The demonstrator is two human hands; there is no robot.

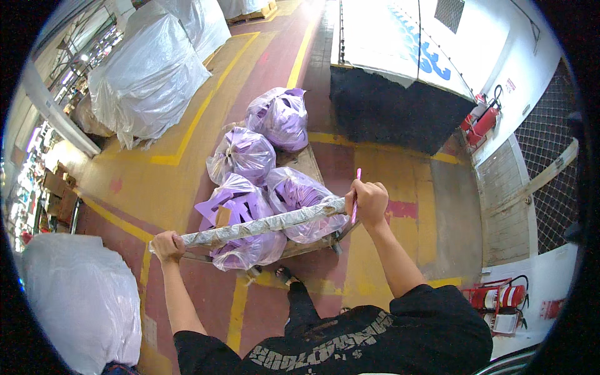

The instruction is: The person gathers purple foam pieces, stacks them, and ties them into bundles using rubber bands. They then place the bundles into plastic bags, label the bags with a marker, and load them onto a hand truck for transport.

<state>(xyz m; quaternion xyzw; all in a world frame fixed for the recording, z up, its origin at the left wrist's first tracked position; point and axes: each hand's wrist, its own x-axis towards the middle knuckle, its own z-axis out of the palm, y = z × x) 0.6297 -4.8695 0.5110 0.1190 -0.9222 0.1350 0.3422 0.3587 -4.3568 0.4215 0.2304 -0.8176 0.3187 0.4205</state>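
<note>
Both my hands grip the wrapped push handle (262, 222) of a platform cart, its bar covered in silvery plastic. My left hand (167, 246) is closed round the bar's left end. At the right end my right hand (369, 201) is closed on the bar, with a thin pink stick, perhaps a pen (359, 177), held upright in the same fist. Clear plastic bags stuffed with purple cut pieces ride on the wooden cart deck (310, 164): one at the far end (278, 119), one at middle left (242, 155), others (303, 197) close behind the bar.
Plastic-covered stacks (147, 78) stand at far left, and another covered stack (81, 300) is near left. A black-and-white block-like structure (394, 106) rises ahead right. Red fire extinguishers (484, 125) line the right wall by a mesh door (544, 162). Yellow lines (209, 94) mark the floor.
</note>
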